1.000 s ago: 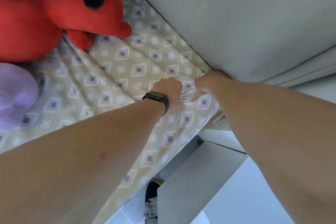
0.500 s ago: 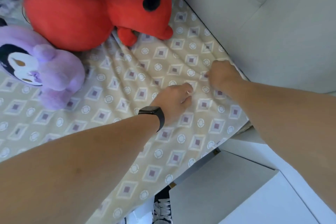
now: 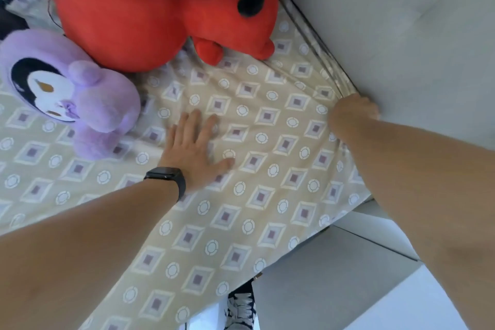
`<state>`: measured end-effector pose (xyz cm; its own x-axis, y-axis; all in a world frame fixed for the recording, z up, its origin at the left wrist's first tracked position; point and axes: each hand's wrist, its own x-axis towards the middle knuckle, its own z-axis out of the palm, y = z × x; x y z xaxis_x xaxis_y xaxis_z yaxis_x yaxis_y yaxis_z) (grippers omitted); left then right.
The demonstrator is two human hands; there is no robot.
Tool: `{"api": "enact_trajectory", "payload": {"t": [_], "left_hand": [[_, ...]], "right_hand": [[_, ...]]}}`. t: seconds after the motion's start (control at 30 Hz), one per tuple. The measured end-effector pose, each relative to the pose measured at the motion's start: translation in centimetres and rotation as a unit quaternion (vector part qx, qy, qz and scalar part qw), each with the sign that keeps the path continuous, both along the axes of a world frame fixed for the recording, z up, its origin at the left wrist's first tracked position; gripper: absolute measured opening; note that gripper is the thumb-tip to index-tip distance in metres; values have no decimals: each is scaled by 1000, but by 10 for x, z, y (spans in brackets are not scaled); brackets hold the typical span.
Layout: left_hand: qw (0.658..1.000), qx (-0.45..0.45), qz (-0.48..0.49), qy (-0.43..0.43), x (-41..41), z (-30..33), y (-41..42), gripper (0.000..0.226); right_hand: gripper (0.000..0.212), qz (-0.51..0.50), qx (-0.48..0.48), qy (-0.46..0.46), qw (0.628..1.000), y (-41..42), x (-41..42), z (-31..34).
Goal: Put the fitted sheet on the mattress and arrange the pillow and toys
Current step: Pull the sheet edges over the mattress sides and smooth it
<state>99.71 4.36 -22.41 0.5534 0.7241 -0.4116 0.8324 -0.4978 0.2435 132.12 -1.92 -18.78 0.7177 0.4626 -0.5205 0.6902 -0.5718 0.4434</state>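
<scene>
Grey padded headboard [image 3: 401, 35]; pale glossy floor [image 3: 428, 303]; daylight.

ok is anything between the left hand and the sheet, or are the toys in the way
Nothing visible. The left hand lies flat, fingers spread, directly on the fitted sheet. The purple plush and red plush sit beyond it, apart from the fingers.

A thin woven cotton-like sheet [image 3: 267, 142], matt beige with a printed pattern, lies slightly wrinkled. At far centre a red toy [image 3: 150, 21] is soft, short-pile plush with a black felt-like patch. To the left, a purple toy [image 3: 88, 104] is fuzzier plush, its face a smoother printed fabric. A headboard [image 3: 401, 35] at far right is matt grey upholstery cloth. A watch [image 3: 167, 177] on the wrist has a matt black rubbery band and a glossy face. A shoe [image 3: 241, 308] nearby shows dark cloth and white laces.
</scene>
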Motion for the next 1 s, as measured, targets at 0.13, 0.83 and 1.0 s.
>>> {"api": "enact_trajectory", "payload": {"t": [0.13, 0.83, 1.0], "left_hand": [[995, -10, 74, 64, -21, 0, -4, 130], [997, -56, 11, 60, -42, -5, -10, 131], [998, -36, -3, 54, -46, -10, -12, 127]], "right_hand": [[46, 3, -63, -31, 998, 7, -2, 8], [36, 53, 155, -44, 985, 87, 1, 0], [41, 4, 140, -55, 989, 85, -4, -7]]}}
